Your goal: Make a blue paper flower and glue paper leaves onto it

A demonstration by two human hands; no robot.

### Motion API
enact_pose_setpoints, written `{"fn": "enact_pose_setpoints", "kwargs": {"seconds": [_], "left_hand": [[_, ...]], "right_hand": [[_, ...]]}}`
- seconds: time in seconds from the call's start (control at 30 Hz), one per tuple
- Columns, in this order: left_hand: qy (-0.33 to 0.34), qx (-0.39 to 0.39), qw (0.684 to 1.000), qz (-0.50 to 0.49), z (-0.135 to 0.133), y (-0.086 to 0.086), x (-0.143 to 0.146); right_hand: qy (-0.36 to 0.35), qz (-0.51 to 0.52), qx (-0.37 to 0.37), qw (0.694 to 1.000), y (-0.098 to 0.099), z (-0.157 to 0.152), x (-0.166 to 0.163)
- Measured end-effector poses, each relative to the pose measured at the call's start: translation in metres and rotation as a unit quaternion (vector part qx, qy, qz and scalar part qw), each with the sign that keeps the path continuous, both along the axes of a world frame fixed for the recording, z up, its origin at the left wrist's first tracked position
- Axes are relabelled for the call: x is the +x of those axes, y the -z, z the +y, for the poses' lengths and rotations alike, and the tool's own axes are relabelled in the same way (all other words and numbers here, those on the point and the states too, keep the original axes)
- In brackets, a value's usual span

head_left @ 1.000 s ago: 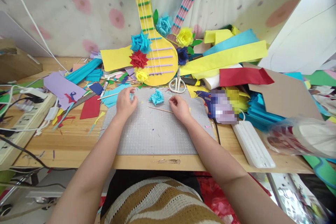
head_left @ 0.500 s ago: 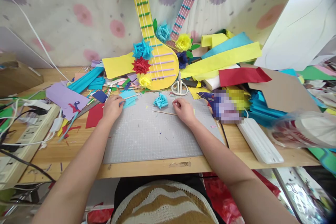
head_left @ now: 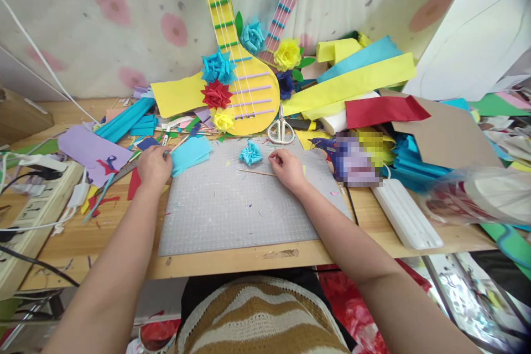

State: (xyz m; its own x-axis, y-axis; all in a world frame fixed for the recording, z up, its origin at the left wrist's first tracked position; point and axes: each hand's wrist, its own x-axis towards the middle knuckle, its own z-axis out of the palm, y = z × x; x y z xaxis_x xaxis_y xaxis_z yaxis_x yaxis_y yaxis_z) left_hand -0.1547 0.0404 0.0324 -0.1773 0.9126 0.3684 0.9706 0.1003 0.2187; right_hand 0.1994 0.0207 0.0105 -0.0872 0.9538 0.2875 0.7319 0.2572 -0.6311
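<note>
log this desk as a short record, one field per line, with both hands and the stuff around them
surface: grey cutting mat on a wooden desk
left hand: left hand, left of the mat beside flat light-blue paper; its grip is unclear
right hand: right hand, fingers curled at one end of a thin stick; hold unclear
between hands: blue folded flower on the mat
behind mat: yellow guitar-shaped cutout with flowers on it
far edge: scissors

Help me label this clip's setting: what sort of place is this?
Likely a craft workspace: a gridded cutting mat bearing a handmade-looking blue flower, with scissors lying behind it.
</note>
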Motion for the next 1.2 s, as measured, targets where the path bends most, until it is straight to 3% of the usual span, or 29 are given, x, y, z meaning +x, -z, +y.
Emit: {"fn": "enact_pose_setpoints", "kwargs": {"seconds": [0.2, 0.37, 0.7, 0.97, 1.1, 1.2], "left_hand": [[0.105, -0.028, 0.994, -0.006, -0.006, -0.003, 0.043], [0.065, -0.075, 0.995, -0.015, -0.006, -0.006, 0.066], [0.040, -0.103, 0.989, -0.095, 0.001, -0.011, 0.057], [0.081, -0.055, 0.989, -0.108, 0.004, -0.001, 0.047], [0.008, 0.004, 0.989, -0.150, 0.005, -0.003, 0.045], [-0.062, 0.134, 0.965, -0.216, 0.014, -0.013, 0.036]], "right_hand": [[0.007, 0.006, -0.002, 1.000, 0.001, 0.001, 0.000], [0.016, 0.004, 0.003, 1.000, 0.002, 0.002, 0.001], [0.008, 0.002, -0.004, 1.000, -0.001, 0.000, 0.000], [0.004, -0.002, 0.001, 1.000, 0.001, 0.000, 0.000], [0.009, 0.002, 0.000, 1.000, 0.001, -0.001, 0.000], [0.013, 0.010, 0.001, 1.000, 0.001, 0.000, 0.000]]}}
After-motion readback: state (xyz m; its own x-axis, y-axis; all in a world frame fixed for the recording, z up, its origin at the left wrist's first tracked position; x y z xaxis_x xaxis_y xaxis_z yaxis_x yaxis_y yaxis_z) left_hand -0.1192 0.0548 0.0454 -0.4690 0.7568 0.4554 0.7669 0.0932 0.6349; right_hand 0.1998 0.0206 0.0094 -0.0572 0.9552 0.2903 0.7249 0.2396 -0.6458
